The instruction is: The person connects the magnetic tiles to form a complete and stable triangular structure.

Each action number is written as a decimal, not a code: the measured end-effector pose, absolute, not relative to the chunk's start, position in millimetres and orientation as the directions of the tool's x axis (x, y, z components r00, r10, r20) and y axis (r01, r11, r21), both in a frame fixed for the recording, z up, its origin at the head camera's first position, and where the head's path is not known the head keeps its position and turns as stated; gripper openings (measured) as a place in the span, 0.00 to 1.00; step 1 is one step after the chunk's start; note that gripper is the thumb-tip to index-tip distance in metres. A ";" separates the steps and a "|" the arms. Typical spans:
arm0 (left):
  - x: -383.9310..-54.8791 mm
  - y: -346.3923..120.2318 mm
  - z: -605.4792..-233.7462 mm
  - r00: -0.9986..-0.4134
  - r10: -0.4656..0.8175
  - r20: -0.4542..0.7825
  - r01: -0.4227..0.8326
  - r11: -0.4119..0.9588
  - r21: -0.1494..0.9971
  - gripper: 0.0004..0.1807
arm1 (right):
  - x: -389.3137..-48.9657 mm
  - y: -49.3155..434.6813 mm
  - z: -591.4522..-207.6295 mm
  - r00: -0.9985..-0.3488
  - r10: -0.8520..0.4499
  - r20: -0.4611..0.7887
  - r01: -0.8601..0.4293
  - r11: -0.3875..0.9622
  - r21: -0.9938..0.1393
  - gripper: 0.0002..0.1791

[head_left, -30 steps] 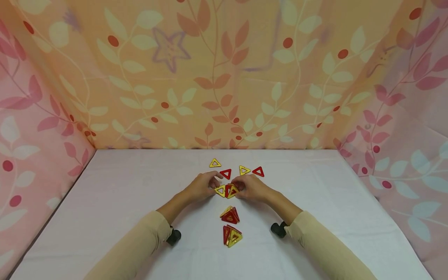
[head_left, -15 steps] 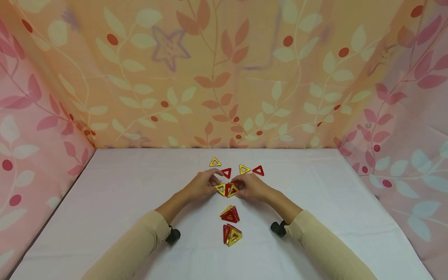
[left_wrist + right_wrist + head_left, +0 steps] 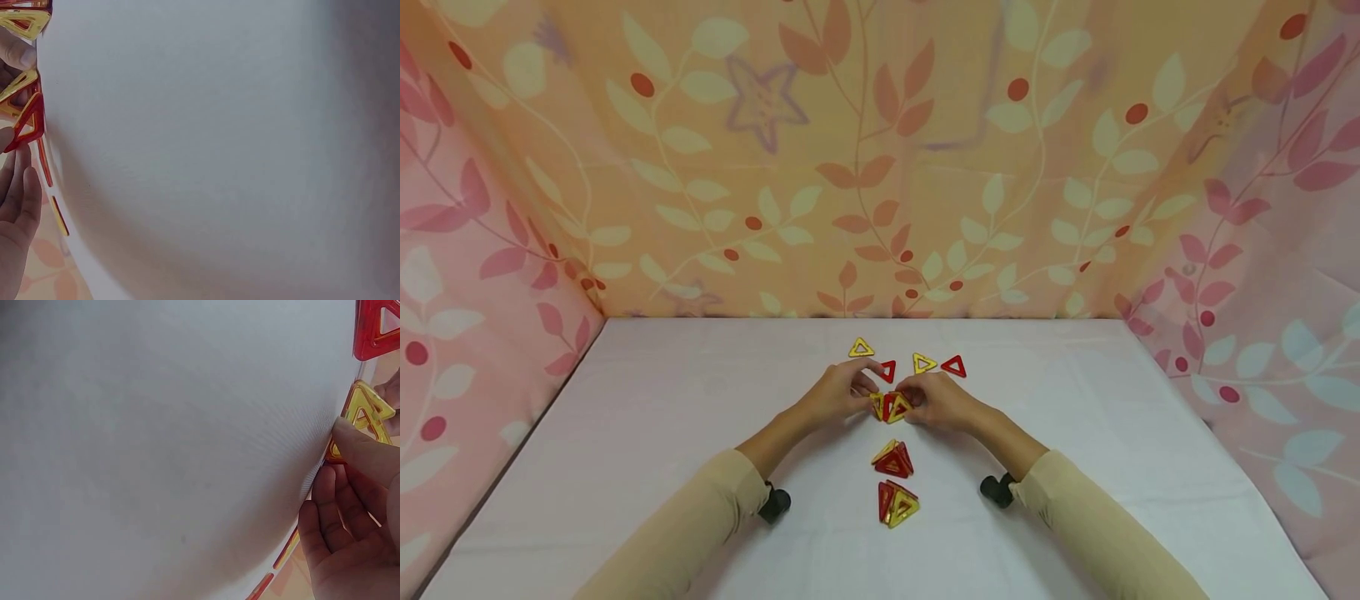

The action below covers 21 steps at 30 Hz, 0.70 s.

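plain white desk (image 3: 662, 400); on it, red and yellow triangles (image 3: 895, 462); over it, beige sleeves (image 3: 681, 533); behind it, orange-yellow cloth (image 3: 820, 196) with cream and coral leaves (image 3: 915, 119); beside it, pink leaf-patterned cloth (image 3: 1285, 275).

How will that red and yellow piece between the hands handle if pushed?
The red and yellow piece is probably light: its panels have open centres. Straight edges suggest it's stiff. Panels meet at angles, so pushing might fold it at the joins.
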<state>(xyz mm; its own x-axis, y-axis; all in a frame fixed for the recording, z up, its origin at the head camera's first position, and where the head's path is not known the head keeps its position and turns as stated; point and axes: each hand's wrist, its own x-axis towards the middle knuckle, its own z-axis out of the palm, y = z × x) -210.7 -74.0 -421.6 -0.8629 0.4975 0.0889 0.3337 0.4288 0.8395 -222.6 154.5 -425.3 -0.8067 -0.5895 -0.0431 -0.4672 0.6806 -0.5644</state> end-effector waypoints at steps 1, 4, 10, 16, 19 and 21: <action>-210.6 -73.6 -421.4 -0.863 0.497 0.088 0.331 0.425 0.842 0.23 | -222.8 154.5 -425.7 -0.807 -0.589 -0.043 -0.467 0.681 -0.565 0.22; -210.1 -72.6 -421.2 -0.865 0.494 0.090 0.331 0.425 0.843 0.23 | -222.9 154.6 -426.4 -0.809 -0.586 -0.046 -0.465 0.687 -0.558 0.22; -210.1 -71.2 -422.7 -0.873 0.481 0.078 0.318 0.441 0.839 0.23 | -222.9 154.9 -427.0 -0.810 -0.585 -0.039 -0.472 0.690 -0.549 0.22; -209.0 -69.5 -422.0 -0.878 0.473 0.067 0.309 0.455 0.835 0.23 | -223.3 154.9 -427.8 -0.815 -0.578 -0.046 -0.463 0.696 -0.549 0.22; -208.7 -68.4 -421.9 -0.879 0.471 0.068 0.305 0.448 0.840 0.22 | -223.6 155.0 -428.0 -0.813 -0.580 -0.047 -0.464 0.696 -0.548 0.22; -208.2 -67.4 -421.5 -0.883 0.465 0.062 0.292 0.442 0.848 0.22 | -223.7 154.8 -428.0 -0.811 -0.584 -0.042 -0.469 0.691 -0.551 0.22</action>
